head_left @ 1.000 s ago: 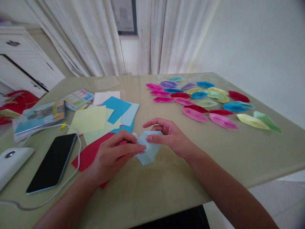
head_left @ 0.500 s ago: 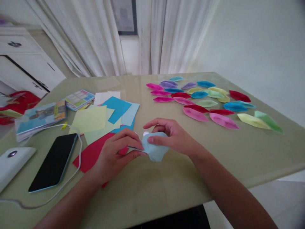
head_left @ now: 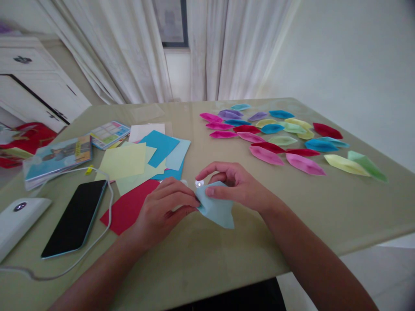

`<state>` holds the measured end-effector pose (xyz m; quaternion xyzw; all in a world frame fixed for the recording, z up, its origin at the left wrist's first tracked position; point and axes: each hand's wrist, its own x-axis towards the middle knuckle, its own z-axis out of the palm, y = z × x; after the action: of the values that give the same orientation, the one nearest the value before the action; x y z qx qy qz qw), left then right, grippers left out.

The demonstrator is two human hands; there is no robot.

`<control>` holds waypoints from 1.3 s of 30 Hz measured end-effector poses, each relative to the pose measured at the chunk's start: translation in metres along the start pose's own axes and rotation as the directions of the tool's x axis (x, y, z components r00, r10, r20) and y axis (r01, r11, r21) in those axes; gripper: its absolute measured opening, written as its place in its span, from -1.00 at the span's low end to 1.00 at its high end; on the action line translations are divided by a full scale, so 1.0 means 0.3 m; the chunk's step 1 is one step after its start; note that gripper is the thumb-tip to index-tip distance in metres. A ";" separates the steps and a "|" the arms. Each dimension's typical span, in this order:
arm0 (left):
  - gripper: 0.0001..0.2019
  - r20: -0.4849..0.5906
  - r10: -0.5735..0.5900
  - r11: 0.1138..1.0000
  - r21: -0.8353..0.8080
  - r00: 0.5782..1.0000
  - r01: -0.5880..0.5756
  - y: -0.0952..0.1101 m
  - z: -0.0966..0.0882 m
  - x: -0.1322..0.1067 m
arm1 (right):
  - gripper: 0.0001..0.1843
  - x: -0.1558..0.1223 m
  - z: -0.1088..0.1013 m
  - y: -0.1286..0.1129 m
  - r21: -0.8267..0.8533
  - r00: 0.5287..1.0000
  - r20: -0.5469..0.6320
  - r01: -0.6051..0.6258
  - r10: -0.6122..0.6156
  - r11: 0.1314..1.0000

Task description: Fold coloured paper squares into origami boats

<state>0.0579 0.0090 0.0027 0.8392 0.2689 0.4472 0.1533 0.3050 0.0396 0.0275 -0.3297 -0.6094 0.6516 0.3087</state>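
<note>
Both hands hold a pale blue folded paper [head_left: 218,205] above the front middle of the table. My left hand [head_left: 167,205] pinches its left edge between thumb and fingers. On the upper side, the thumb of my right hand [head_left: 235,185] presses the paper, with the index finger arched beyond it. A small bright round spot [head_left: 199,184] shows just past the paper, near that fingertip; I cannot tell what it is. Beside my left hand lies a red sheet [head_left: 132,205]. Behind it spread pale yellow sheets [head_left: 125,160] and blue sheets [head_left: 162,147].
Folded paper pieces in several colours, such as a pink one [head_left: 304,164], lie in rows at the right back. On the left are a phone [head_left: 74,220], a white cable [head_left: 110,203], a white device [head_left: 21,220] and a booklet [head_left: 58,160]. Curtains [head_left: 129,52] hang behind the table [head_left: 292,233].
The pale blue paper has turned, its lower corner now reaching further right and down. My left hand has shifted slightly right, and its fingers are closer to my right hand.
</note>
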 end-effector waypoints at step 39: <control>-0.57 -0.133 -0.387 0.828 -0.485 0.913 0.280 0.006 0.073 -0.022 | -0.90 0.008 0.017 0.010 -0.631 0.817 -0.031 0.430 -0.575 0.645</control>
<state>0.0738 0.0031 -0.0131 0.6629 0.3153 0.5557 0.3903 0.2995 0.0383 0.0247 -0.2988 -0.8102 0.2700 0.4260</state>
